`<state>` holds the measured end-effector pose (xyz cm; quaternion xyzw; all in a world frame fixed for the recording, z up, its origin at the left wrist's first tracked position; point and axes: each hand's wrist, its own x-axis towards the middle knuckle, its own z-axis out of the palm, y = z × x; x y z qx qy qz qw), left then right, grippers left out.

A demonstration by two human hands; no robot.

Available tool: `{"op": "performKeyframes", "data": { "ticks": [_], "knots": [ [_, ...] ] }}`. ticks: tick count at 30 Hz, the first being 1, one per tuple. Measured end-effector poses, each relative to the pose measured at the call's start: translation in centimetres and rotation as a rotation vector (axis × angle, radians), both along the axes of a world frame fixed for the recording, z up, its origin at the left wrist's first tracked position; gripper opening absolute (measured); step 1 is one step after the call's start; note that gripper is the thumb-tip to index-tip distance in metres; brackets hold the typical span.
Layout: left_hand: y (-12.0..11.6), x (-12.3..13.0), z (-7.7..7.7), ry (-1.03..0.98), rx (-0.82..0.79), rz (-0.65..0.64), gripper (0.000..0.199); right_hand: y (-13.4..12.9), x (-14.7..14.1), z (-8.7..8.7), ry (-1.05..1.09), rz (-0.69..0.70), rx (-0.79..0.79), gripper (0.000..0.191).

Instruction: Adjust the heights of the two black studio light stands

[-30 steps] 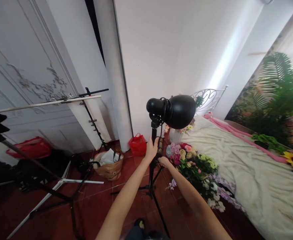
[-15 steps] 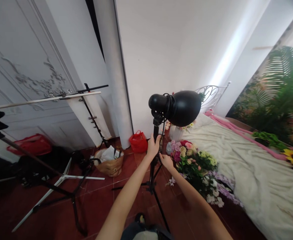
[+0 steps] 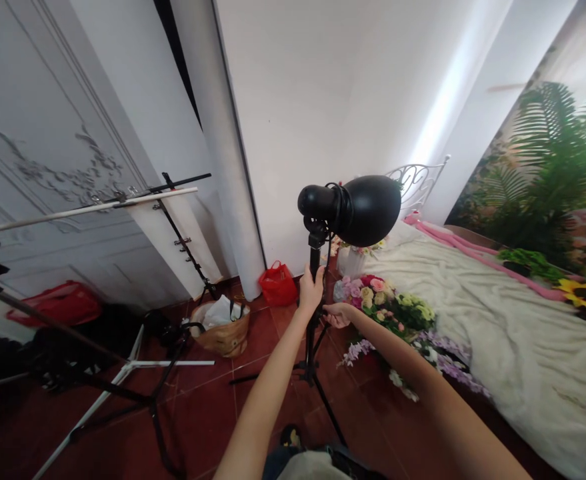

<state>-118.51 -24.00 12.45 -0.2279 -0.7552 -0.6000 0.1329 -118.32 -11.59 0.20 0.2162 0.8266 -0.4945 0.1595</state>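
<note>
A black studio lamp point(image 3: 367, 210) with a bowl-shaped shade faces right on top of a black light stand point(image 3: 333, 423). Its cable is looped around the lamp's neck. My left hand point(image 3: 311, 291) is wrapped around the upper pole, just below the lamp head. Lower and to the right, my right hand point(image 3: 339, 315) is closed, palm turned upward, with its fingertips at the side of the pole. They pinch what looks like the stand's knob, mostly hidden by the fingers. The stand's legs are spread on the red tiled floor.
Artificial flowers point(image 3: 380, 300) lie right of the stand, beside a bed with a cream blanket point(image 3: 453, 287). A wicker basket point(image 3: 227, 337) and red bag point(image 3: 277, 285) are on the floor to the left. Other stands point(image 3: 155, 427) and a white crossbar point(image 3: 73, 212) occupy the far left.
My right hand has rolled from back-up to palm-up at the stand, and its forearm has swung outward to the right. The left hand keeps its hold; the view has shifted slightly.
</note>
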Motion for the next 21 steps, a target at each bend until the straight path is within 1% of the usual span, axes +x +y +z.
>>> {"op": "performKeyframes", "data": {
  "ticks": [2, 4, 8, 9, 11, 13, 15, 17, 19, 21],
  "knots": [
    [0.1, -0.1, -0.2, -0.007, -0.002, 0.003, 0.039, -0.3, -0.1, -0.3, -0.067, 0.049, -0.06, 0.038],
    [0.1, -0.2, -0.3, -0.009, 0.001, -0.012, 0.039, -0.5, -0.2, -0.7, -0.085, 0.081, -0.092, 0.032],
    [0.0, -0.5, -0.4, 0.003, 0.007, -0.036, 0.04, -0.5, 0.0, -1.1, 0.026, 0.061, -0.091, 0.017],
    [-0.1, -0.6, -0.4, 0.006, 0.005, -0.038, 0.04, -0.4, 0.1, -1.2, 0.063, 0.045, -0.089, 0.016],
    [-0.2, -0.7, -0.3, 0.007, 0.003, -0.046, 0.041, -0.3, 0.5, -1.3, 0.118, 0.019, -0.089, 0.022],
    [-0.3, -0.7, -0.2, 0.005, 0.003, -0.068, 0.041, -0.2, 1.3, -1.8, 0.157, -0.011, -0.092, 0.037],
    [-0.4, -0.7, -0.2, -0.001, 0.009, -0.09, 0.04, -0.1, 2.3, -2.6, 0.18, -0.051, -0.116, 0.05],
    [-0.4, -0.7, -0.2, -0.008, 0.017, -0.098, 0.041, -0.1, 3.3, -3.7, 0.166, -0.098, -0.17, 0.059],
    [-0.5, -0.7, -0.1, -0.013, 0.021, -0.099, 0.04, -0.1, 4.1, -4.5, 0.151, -0.177, -0.217, 0.064],
    [-0.5, -0.7, -0.1, -0.018, 0.02, -0.101, 0.039, -0.2, 4.4, -4.9, 0.217, -0.25, -0.248, 0.065]
  ]
}}
